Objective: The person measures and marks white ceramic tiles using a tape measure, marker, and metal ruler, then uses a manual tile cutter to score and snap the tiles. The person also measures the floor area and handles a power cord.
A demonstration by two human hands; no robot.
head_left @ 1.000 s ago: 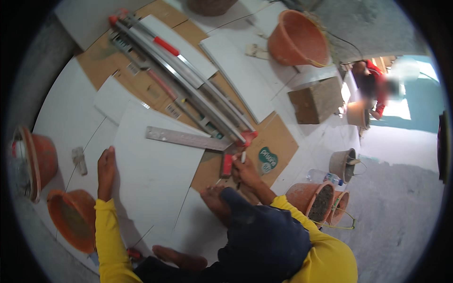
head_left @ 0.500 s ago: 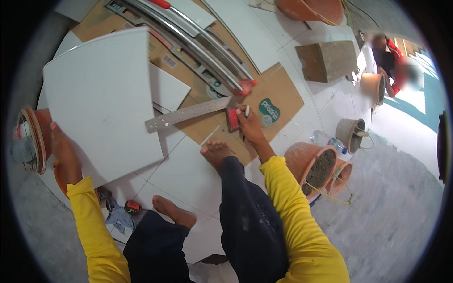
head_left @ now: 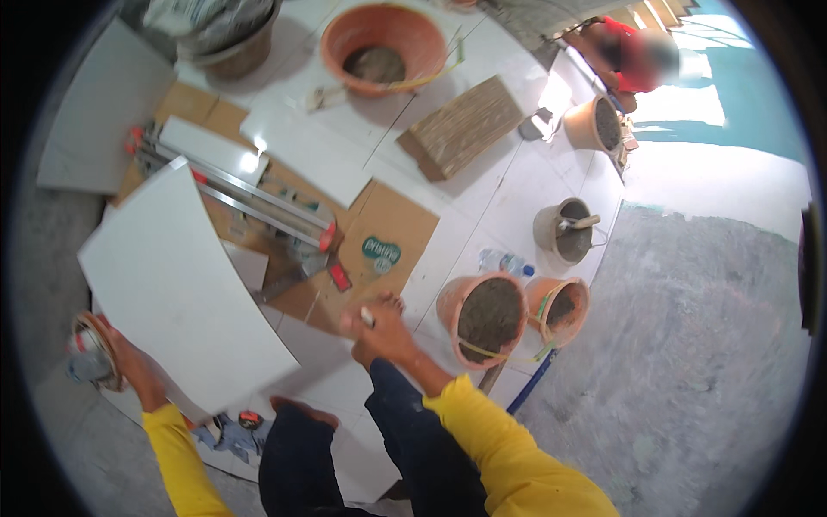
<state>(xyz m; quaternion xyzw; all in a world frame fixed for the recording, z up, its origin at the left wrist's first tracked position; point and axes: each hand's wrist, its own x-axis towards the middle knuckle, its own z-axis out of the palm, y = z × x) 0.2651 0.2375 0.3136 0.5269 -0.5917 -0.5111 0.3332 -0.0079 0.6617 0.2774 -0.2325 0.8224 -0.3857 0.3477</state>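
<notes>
My left hand point(head_left: 136, 366) grips the near-left edge of a large white tile point(head_left: 185, 284), which is tilted up off the floor; some of its fingers are hidden. My right hand point(head_left: 388, 334) is closed round a pen point(head_left: 368, 317) with a white end, above my bare foot. A metal square point(head_left: 291, 281) with a red handle point(head_left: 339, 277) lies on the brown cardboard point(head_left: 401, 224), apart from my right hand. Beyond the tile, a long tile cutter point(head_left: 258, 207) with twin silver rails and red ends rests on the cardboard.
Buckets of grey mortar point(head_left: 491, 319) stand to the right, near a plastic bottle point(head_left: 504, 262). Farther off are a rough block point(head_left: 461, 127) and an orange basin point(head_left: 383, 47). A tape measure point(head_left: 250, 420) lies by my feet. Another person point(head_left: 624, 56) crouches at the far right.
My right hand has let go of the square's red handle and drawn back toward me, keeping the pen. My left hand stays on the tile. The whole view has shifted.
</notes>
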